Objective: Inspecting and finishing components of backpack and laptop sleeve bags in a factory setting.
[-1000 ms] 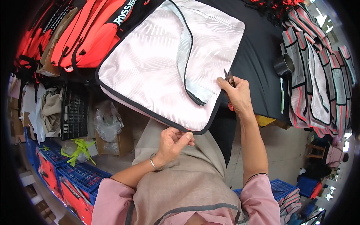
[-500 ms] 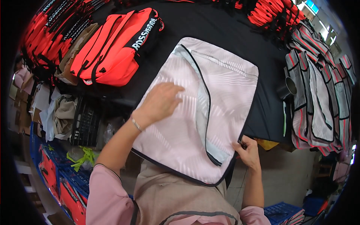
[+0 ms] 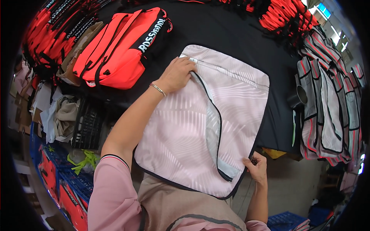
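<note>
A pale pink fabric panel [image 3: 185, 131] with black piping and a curved zip lies on the black table [image 3: 239, 42], its near edge hanging over the table's front. My left hand [image 3: 178, 74] reaches across and grips the panel's far corner by a small white tab. My right hand [image 3: 257, 168] pinches the panel's near right corner at the black piping, and something small and dark sits in the fingers; I cannot tell what it is.
Red bags [image 3: 119, 50] with black straps are stacked at the far left of the table. Grey and red panels [image 3: 327, 107] are piled at the right. A black crate [image 3: 86, 125], blue crates [image 3: 73, 181] and loose cloth sit at the left below.
My left hand has moved from the panel's middle to its far corner. The right hand stays at the near right corner. The panel now lies flatter, turned a little.
</note>
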Demonstrator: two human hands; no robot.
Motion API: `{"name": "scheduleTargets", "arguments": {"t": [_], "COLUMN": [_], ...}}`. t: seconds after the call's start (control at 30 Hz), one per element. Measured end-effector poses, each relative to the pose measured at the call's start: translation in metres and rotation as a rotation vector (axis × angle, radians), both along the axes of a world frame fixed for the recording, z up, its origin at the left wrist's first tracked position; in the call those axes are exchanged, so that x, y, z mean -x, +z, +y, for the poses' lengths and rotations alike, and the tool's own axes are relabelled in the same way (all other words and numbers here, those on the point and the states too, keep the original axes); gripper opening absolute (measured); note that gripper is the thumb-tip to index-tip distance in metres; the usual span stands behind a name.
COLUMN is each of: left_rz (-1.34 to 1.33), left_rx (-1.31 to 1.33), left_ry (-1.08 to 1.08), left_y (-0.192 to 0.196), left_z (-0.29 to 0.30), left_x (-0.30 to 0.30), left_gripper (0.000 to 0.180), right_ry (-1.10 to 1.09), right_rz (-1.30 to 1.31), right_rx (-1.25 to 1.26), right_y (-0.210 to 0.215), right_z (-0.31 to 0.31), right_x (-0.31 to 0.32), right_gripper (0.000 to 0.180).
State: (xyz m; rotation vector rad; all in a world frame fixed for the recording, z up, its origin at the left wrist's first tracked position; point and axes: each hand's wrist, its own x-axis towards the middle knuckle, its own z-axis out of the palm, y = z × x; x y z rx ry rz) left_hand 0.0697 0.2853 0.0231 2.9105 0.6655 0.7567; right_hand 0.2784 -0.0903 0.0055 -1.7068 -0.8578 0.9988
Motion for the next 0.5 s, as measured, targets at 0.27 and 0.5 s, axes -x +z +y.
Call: {"name": "scheduleTargets", "arguments": {"t": [0.27,0.5], "left_rz": [-0.151,-0.163], "left_rx": [0.196,0.322], "left_ry": [0.02,0.119], "left_y": [-0.032,-0.017], "left_z": [-0.015,-0.034], "left_x": [0.063,0.07], "left_gripper": [0.012,0.02], "right_ry": [-0.098,-0.103], "right_rz": [0.023,0.017], "right_rx": [-0.011,-0.035], "right_y": [-0.014,-0.013], "right_z": [-0.006,0.0], "right_x": [-0.005,-0.006], "right_gripper": [0.027,0.025]}}
